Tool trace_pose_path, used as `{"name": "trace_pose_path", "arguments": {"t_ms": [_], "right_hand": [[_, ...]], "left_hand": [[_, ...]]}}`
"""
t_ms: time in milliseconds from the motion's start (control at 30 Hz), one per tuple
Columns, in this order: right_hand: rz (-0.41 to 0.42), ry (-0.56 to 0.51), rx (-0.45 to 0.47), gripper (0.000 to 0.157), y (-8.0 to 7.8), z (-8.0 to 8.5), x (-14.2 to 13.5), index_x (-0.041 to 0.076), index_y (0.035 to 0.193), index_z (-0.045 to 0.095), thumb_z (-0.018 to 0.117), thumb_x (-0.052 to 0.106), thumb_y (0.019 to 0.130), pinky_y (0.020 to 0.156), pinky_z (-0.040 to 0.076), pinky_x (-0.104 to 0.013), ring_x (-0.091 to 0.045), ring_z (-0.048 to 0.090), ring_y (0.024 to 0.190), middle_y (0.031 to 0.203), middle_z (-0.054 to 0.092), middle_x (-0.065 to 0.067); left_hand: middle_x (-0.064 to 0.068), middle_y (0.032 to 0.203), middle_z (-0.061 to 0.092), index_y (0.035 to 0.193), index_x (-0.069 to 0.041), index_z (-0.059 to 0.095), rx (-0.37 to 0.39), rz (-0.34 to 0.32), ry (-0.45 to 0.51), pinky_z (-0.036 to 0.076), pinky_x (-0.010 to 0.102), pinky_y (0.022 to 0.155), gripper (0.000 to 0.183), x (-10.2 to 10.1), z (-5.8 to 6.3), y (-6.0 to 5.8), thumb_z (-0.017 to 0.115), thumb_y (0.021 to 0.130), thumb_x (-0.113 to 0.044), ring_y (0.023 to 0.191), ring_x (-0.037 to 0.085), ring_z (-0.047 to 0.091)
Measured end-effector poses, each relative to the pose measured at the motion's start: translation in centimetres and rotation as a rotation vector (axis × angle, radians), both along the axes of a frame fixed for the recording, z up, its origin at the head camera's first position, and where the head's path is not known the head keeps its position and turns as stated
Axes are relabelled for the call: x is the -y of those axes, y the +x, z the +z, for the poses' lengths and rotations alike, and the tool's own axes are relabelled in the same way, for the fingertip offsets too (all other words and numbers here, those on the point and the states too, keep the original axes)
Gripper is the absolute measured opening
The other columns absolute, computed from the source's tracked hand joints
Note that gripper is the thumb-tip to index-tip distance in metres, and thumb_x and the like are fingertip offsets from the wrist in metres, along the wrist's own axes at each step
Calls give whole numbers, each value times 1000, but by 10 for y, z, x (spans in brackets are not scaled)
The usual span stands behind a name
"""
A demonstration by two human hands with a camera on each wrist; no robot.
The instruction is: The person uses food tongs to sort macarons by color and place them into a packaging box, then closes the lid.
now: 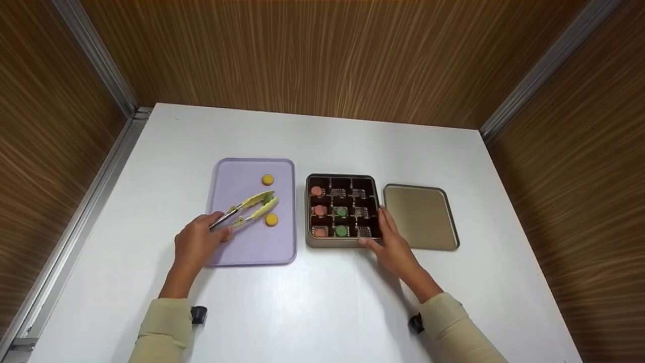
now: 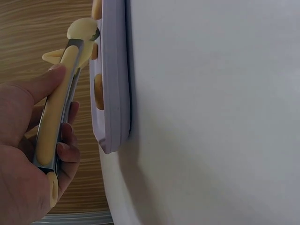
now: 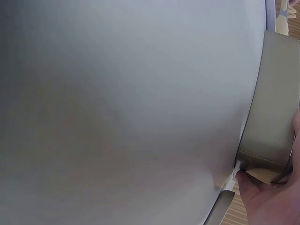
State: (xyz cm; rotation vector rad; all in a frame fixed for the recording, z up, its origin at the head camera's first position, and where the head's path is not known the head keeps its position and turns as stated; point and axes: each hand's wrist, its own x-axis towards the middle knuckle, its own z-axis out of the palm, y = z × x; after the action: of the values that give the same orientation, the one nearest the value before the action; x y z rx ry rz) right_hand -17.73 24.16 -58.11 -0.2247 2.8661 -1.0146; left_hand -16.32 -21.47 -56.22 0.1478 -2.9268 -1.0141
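Observation:
My left hand [image 1: 199, 239] grips a pair of tongs [image 1: 254, 199] with pale yellow tips above the lilac tray [image 1: 237, 176]. Between the tips is a small round green sweet [image 1: 268, 199]. Two yellow sweets [image 1: 268, 180] lie on the tray, one behind the tips and one in front. My right hand [image 1: 395, 249] holds a square tin [image 1: 332, 243] at its front right corner, thumb on the front wall, fingers along the right side. Inside, a dark divided insert has pink sweets [image 1: 320, 210] down the left column and two green ones [image 1: 341, 231] in the middle column.
A gold tin lid [image 1: 423, 217] lies to the right of the tin, inner side up. Everything stands on a white table [image 1: 302, 302] with wood-grain panels [image 1: 302, 60] behind and at both sides.

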Motion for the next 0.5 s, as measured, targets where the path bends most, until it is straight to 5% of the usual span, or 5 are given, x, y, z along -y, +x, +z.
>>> {"name": "trace_pose_path", "arguments": {"t_ms": [500], "right_hand": [[-10, -9, 7, 104, 0, -1, 0, 18, 164, 8, 63, 64, 89, 115, 33, -58, -38, 26, 150, 171, 6, -3]], "left_hand": [[14, 125, 68, 139, -13, 62, 7, -6, 38, 45, 54, 85, 52, -4, 10, -2, 72, 92, -33, 102, 33, 64]]}}
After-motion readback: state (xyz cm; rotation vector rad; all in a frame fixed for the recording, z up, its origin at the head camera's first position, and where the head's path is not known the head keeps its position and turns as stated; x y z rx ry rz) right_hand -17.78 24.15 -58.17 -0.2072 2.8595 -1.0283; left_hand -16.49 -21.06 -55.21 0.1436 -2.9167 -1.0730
